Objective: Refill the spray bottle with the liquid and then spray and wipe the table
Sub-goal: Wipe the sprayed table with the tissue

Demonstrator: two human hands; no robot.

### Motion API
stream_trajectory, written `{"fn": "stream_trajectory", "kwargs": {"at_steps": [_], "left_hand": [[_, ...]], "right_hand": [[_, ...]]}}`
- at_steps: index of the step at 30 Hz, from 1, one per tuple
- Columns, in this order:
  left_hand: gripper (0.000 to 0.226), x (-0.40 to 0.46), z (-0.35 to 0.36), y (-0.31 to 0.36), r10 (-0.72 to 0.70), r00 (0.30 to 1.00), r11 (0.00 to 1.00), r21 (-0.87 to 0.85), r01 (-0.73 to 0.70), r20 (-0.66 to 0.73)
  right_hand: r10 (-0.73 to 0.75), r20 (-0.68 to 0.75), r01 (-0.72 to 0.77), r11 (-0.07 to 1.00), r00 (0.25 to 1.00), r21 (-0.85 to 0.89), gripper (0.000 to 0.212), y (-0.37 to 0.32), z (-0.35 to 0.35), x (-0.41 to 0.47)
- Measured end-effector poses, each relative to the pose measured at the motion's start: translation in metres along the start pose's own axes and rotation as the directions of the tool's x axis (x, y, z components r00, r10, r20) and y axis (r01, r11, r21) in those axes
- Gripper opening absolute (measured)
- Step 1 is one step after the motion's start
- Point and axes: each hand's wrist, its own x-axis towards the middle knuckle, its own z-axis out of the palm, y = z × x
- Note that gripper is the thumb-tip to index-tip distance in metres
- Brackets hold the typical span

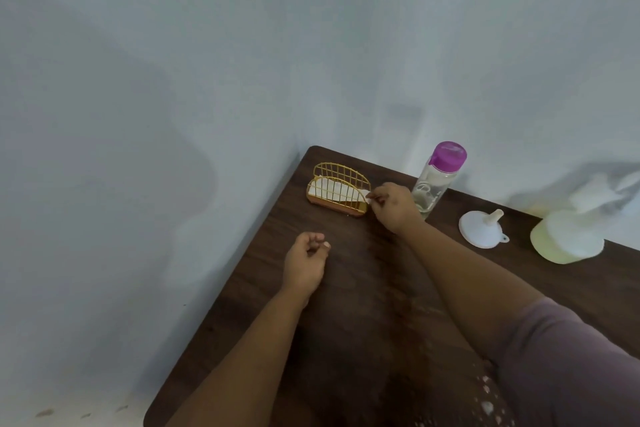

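A gold wire napkin holder [337, 191] stands at the far left corner of the dark wooden table [346, 288], with white paper napkins [329, 188] in it. My right hand [393, 206] pinches the corner of a napkin at the holder's right end. My left hand [306, 262] hovers over the table with its fingers curled and nothing in them. A clear bottle with a purple cap [437, 177] stands just right of my right hand, a little liquid at its bottom. A white funnel [482, 229] lies on its side further right. A blurred spray bottle with yellowish liquid [571, 229] is at the right edge.
A pale wall runs behind and to the left of the table. The table's left edge drops to a light floor [86, 406]. Small white specks [488, 399] lie on the table near my right sleeve.
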Motion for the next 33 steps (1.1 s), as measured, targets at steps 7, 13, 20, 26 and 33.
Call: {"fn": "stream_trajectory", "kwargs": {"at_steps": [7,13,20,26,33], "left_hand": [[0.016,-0.002,-0.003,0.008,-0.005,1.0,1.0,-0.011,0.005,-0.003],[0.016,-0.01,-0.001,0.02,0.009,1.0,1.0,0.012,-0.009,0.008],[0.02,-0.037,0.017,0.046,-0.113,0.99,0.974,-0.187,0.127,0.083],[0.06,-0.092,0.062,0.049,-0.358,0.773,0.677,-0.425,0.601,0.524],[0.018,-0.157,0.128,0.011,-0.154,0.827,0.975,-0.052,0.215,0.54]], "right_hand": [[0.121,-0.079,-0.101,0.97,0.989,0.221,0.025,-0.033,-0.026,0.013],[0.074,-0.151,-0.039,0.974,0.986,0.224,0.034,-0.055,-0.04,0.006],[0.233,-0.222,-0.131,0.908,0.947,0.397,0.042,-0.081,-0.068,-0.054],[0.434,0.025,-0.383,0.766,0.901,0.516,0.06,-0.059,-0.077,-0.161],[0.591,-0.101,-0.509,0.758,0.8,0.408,0.064,-0.001,-0.092,-0.297]]}}
